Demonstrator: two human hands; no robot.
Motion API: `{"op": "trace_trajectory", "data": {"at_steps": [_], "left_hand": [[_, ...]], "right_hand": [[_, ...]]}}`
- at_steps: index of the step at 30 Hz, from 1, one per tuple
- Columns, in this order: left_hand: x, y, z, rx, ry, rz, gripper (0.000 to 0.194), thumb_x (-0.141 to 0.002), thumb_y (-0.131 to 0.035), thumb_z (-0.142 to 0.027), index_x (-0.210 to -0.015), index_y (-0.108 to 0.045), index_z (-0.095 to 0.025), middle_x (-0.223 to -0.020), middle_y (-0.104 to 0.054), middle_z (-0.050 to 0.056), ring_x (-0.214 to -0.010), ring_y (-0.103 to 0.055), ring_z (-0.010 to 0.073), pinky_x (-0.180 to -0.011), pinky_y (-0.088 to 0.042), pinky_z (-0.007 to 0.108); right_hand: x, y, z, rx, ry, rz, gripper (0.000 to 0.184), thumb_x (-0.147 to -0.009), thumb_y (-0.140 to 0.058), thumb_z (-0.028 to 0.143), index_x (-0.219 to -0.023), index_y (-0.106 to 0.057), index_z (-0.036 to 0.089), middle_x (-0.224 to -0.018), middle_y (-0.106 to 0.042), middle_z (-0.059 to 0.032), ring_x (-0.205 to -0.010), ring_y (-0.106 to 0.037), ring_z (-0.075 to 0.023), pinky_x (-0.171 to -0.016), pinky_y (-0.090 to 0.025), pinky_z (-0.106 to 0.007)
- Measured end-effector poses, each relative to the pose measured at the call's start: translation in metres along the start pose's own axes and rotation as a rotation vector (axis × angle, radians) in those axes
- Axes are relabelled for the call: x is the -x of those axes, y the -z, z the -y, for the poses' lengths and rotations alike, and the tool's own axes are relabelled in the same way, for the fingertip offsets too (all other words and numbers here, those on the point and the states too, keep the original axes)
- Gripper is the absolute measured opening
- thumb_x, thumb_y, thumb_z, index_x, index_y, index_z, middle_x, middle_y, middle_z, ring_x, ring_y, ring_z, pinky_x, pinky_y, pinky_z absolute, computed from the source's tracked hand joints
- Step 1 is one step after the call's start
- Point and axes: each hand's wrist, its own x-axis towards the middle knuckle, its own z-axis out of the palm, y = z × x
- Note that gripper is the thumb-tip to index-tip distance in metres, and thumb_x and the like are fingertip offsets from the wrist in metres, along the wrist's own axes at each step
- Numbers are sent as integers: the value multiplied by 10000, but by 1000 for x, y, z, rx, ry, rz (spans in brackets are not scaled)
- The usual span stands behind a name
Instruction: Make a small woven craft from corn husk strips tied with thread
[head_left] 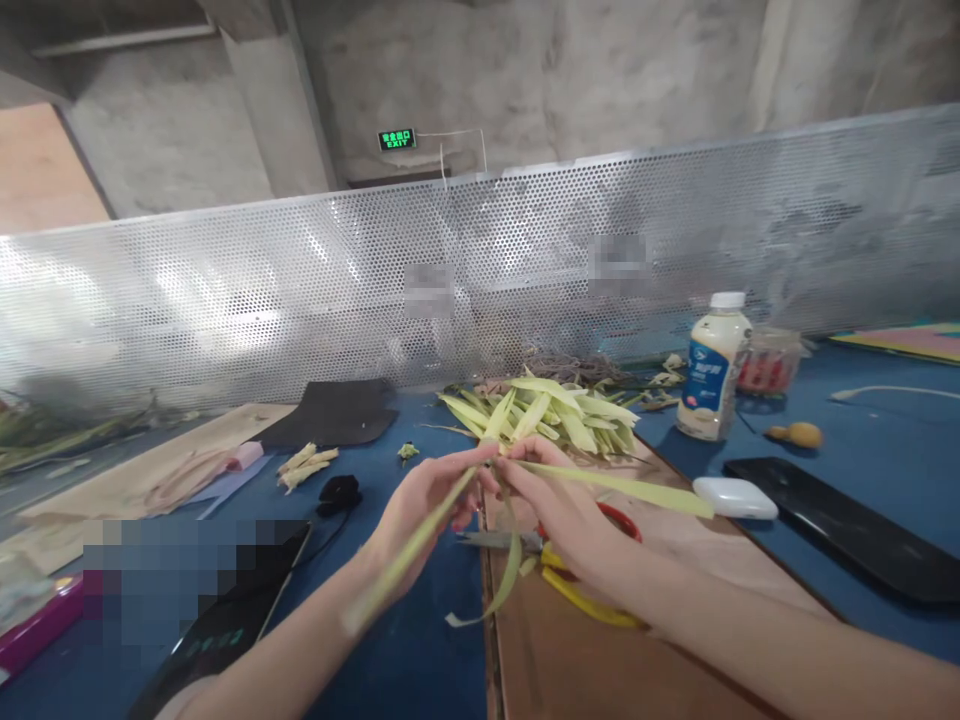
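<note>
My left hand (421, 503) and my right hand (553, 503) meet above the blue table (885, 440), both pinched on long pale green leaf strips (615, 485). One strip runs right from the fingers, another slants down left past my left wrist, and a thin one curls down between the hands. Just behind the hands lies a pile of cut green leaves (551, 412). Under my right hand rest scissors (592, 590) with red and yellow handles on a brown cardboard sheet (600, 660).
A white drink bottle (712, 367) stands at the right, with a small white case (735, 497), a black tablet (840, 525) and a yellow object (802, 434) nearby. A black pouch (337, 412), leaf scraps (306, 465) and a black device (225, 625) lie left. A perforated metal screen (225, 300) backs the table.
</note>
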Motion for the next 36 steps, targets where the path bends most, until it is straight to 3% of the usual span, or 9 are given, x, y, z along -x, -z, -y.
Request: {"op": "trace_trajectory", "data": {"at_steps": [4,8,12,17,19,23,27,36], "left_hand": [[1,-3,-2,58,110,55,330,-749,-557,-176,-1076,-600,-170,-865,-601,37,-584,-493,66,-515,-370,184],[0,-2,0,76,57,112,454,-764,-583,-165,-1203,-477,-210,-906,-593,45,-597,-507,67,-487,-364,175],[-3,2,2,59,25,79,539,-716,-635,-109,-1212,-434,-170,-803,-582,31,-610,-514,70,-523,-391,177],[-4,0,3,27,41,69,659,-655,-682,-67,-1232,-383,-180,-816,-590,23,-681,-556,93,-641,-428,219],[-4,-2,5,25,42,48,593,-649,-686,-71,-1178,-435,-167,-801,-599,22,-687,-564,100,-657,-432,230],[-6,0,9,49,54,-22,256,-653,-690,-121,-885,-582,-110,-763,-614,33,-679,-574,105,-662,-440,226],[-8,5,10,151,74,-62,141,-650,-696,-125,-671,-557,-129,-722,-607,-3,-645,-567,74,-685,-448,205],[-9,8,12,207,153,-82,100,-720,-648,-199,-719,-566,-142,-686,-570,-25,-595,-539,46,-588,-414,165]], "right_hand": [[-2,2,1,-49,21,-2,162,-713,-541,325,-698,-452,190,-677,-524,8,-649,-510,-146,-627,-402,-280],[-5,3,1,-76,13,-6,164,-685,-542,329,-675,-448,195,-663,-511,6,-627,-509,-149,-601,-409,-284],[-7,4,-2,-33,9,-66,147,-690,-541,308,-663,-452,194,-652,-514,12,-618,-493,-145,-594,-397,-280],[-9,5,-7,11,-8,-84,125,-730,-526,292,-693,-470,187,-669,-520,15,-621,-480,-141,-567,-383,-269],[-9,5,-6,52,3,-85,120,-735,-524,287,-693,-476,186,-670,-518,14,-635,-482,-143,-587,-384,-273],[-8,3,-2,95,8,-117,114,-725,-535,270,-667,-484,187,-674,-510,18,-645,-476,-138,-620,-381,-276],[-9,2,-7,3,-42,-117,106,-725,-536,263,-679,-477,188,-663,-514,22,-626,-486,-133,-596,-389,-266],[-11,5,-21,-31,-103,-101,134,-718,-538,321,-727,-496,194,-656,-524,18,-593,-496,-138,-531,-397,-260]]}}
